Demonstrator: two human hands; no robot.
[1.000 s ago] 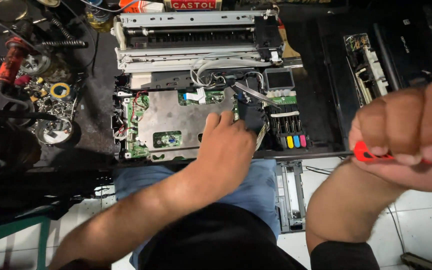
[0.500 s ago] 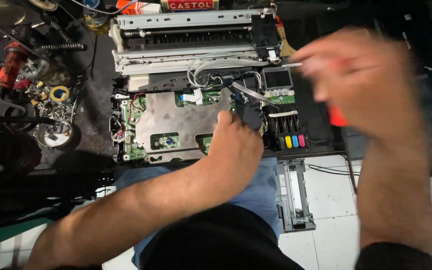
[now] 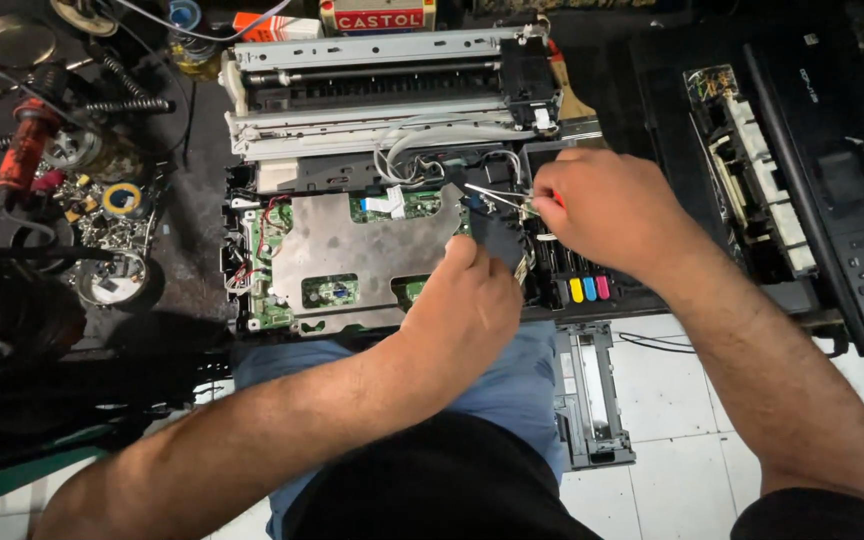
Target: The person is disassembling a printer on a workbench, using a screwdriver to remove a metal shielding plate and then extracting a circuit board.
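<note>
Though well stripped down, looks some way from fully apart. Nearest, just past blue-jeaned knees, left hand clenched on the lower corner of a small black part, pinching it at the right edge of the metal shield. Just beyond, almost touching, right hand closed round a red-handled screwdriver, thin shaft aimed left into the tangle of white and grey wires above that black part. Tip hidden, so cannot tell whether seated in a screw.

Opened printer directly ahead of the knees on a dark mat, between a scatter of screws and springs on the left and a black lid unit on the right. Outer shell already off, by the look of it: flat grey shield plate, green circuit board at its edges and a row of coloured ink tanks at the right front, all laid bare. Left to do, at a guess: shield plate, board and wiring, all in place. Farther back, white carriage frame with its steel rail, lying across the rear. Beyond that, a red-and-white tin at the top edge.
</note>
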